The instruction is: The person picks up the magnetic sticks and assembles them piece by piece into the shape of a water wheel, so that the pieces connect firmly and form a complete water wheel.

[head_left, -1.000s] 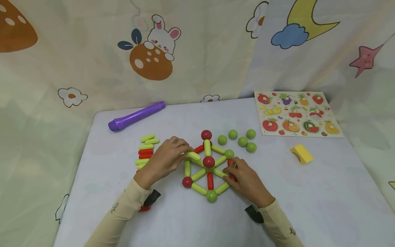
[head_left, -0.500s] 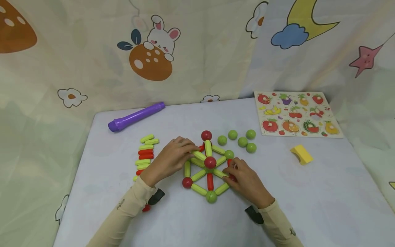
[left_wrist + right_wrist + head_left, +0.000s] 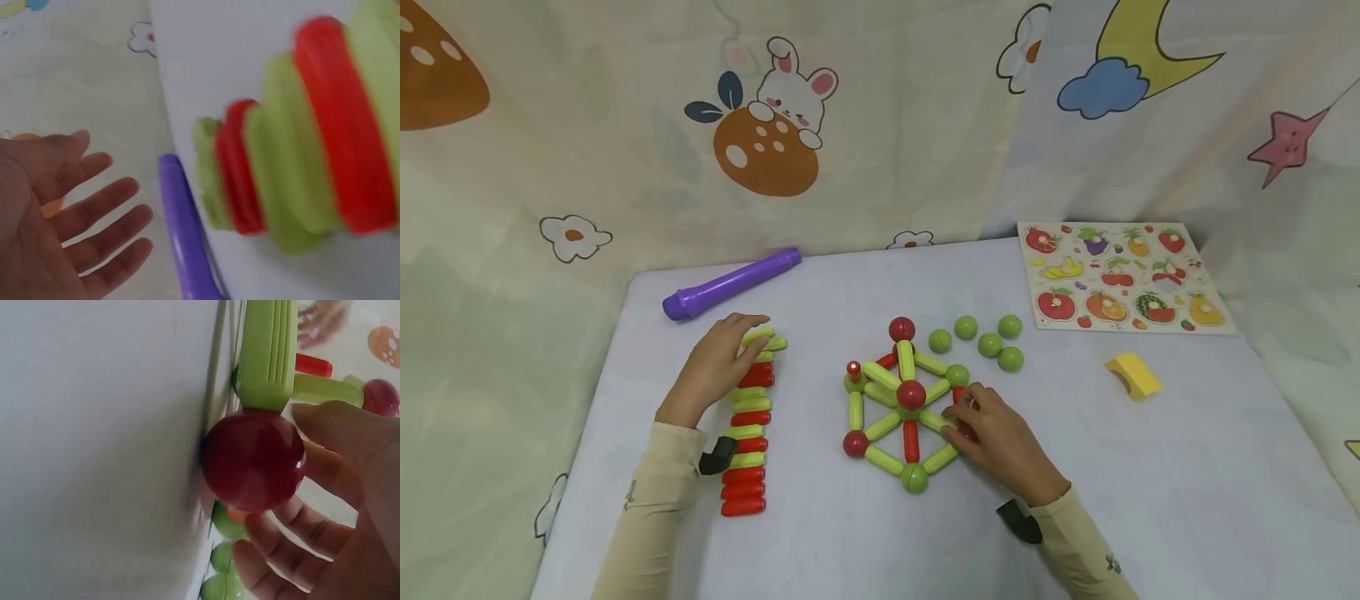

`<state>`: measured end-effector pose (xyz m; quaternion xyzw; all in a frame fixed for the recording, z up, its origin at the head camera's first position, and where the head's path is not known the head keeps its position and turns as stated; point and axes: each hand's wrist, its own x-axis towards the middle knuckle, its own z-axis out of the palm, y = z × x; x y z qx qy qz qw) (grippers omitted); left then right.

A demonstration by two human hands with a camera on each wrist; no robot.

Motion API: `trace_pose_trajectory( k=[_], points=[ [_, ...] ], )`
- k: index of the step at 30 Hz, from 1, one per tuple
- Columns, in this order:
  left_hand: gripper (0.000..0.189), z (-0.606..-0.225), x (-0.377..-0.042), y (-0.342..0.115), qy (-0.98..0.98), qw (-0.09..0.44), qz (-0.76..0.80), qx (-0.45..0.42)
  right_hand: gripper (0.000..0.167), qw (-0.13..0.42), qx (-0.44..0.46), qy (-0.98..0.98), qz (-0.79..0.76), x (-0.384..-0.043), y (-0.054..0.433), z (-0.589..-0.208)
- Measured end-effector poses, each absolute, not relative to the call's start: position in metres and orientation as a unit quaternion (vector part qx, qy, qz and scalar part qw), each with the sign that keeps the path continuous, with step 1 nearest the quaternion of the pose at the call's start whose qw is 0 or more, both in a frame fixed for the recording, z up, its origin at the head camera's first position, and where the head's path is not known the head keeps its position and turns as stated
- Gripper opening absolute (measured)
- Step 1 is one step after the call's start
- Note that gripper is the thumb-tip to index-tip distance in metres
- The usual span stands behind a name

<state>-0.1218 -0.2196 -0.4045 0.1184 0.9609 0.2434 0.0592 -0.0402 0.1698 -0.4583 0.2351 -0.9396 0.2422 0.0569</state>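
A wheel-shaped frame of yellow-green and red building sticks joined by balls (image 3: 882,427) lies on the table, with raised sticks meeting at a red ball (image 3: 911,395) over its middle. My right hand (image 3: 1000,437) holds a red corner ball (image 3: 253,460) of the frame, thumb and fingers curled about it. A red stick (image 3: 853,372) stands upright on the frame's left green ball. My left hand (image 3: 715,367) hovers over the far end of a column of loose sticks (image 3: 745,475). In the left wrist view its fingers (image 3: 103,200) are spread, with nothing between them.
Several loose green balls (image 3: 990,344) lie behind the frame. A purple tube (image 3: 730,285) rests at the back left. A fruit puzzle board (image 3: 1123,279) and a yellow arched block (image 3: 1135,376) are on the right. A printed cloth (image 3: 895,125) hangs behind the table.
My left hand has set a yellow-green stick against the raised red ball, let go, and moved left to the loose sticks. The right hand has stayed at the corner ball.
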Motion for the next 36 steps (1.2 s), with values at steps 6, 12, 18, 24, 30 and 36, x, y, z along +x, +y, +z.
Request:
trace_pose_trajectory(
  k=[6,12,18,24,30,36],
  points=[
    [0.040,-0.418,-0.112,-0.224,0.956,0.068,0.260,0.116,0.032,0.132,0.155,-0.955,0.217,-0.057,0.195,-0.454],
    [0.036,-0.414,-0.093,-0.190,0.944,0.026,0.272,0.184,0.046,0.088,0.075,-0.982,0.151,-0.075,0.222,-0.454],
    [0.045,-0.419,-0.088,-0.152,0.920,0.076,0.302,0.238,0.036,0.054,0.081,-0.982,0.163,-0.077,0.222,-0.458],
    [0.049,-0.425,-0.094,-0.137,0.912,0.073,0.318,0.247,0.037,0.070,0.121,-0.965,0.220,-0.072,0.208,-0.439],
    [0.041,-0.431,-0.095,-0.134,0.918,0.098,0.308,0.231,0.047,0.132,0.254,-0.884,0.370,-0.070,0.162,-0.384],
    [0.028,-0.437,-0.094,-0.133,0.910,0.105,0.330,0.228,0.036,0.081,0.369,-0.839,0.391,-0.090,0.113,-0.366]
  ],
)
